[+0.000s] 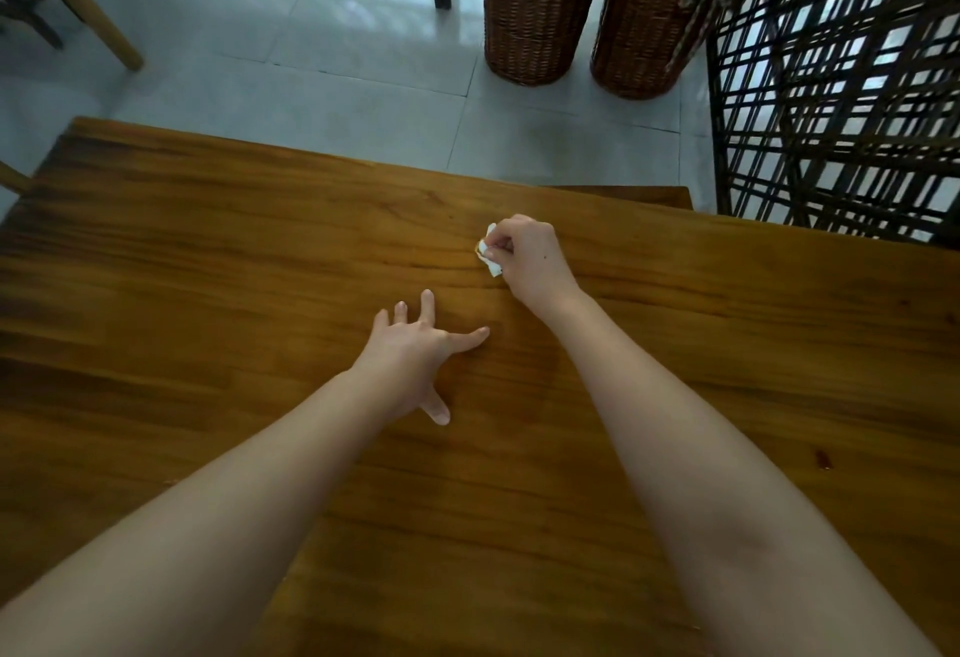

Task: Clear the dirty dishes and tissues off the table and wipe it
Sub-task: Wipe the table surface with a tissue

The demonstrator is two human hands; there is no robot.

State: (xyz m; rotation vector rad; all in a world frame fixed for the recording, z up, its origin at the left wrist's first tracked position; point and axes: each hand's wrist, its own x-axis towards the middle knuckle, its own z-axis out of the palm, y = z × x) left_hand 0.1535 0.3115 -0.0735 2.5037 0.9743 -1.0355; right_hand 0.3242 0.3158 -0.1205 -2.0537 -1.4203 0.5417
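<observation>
Right hand [524, 256] pinches the small crumpled white tissue [491, 250] against the brown wooden table [208, 251]; left hand [415, 350], fingers spread, holds nothing, nearer the body.

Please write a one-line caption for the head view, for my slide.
Right hand pinches a crumpled tissue against the wooden table; left hand spread open nearby.

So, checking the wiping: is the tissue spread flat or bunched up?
Bunched up: the tissue is a small crumpled wad pinched by the right hand.
</observation>
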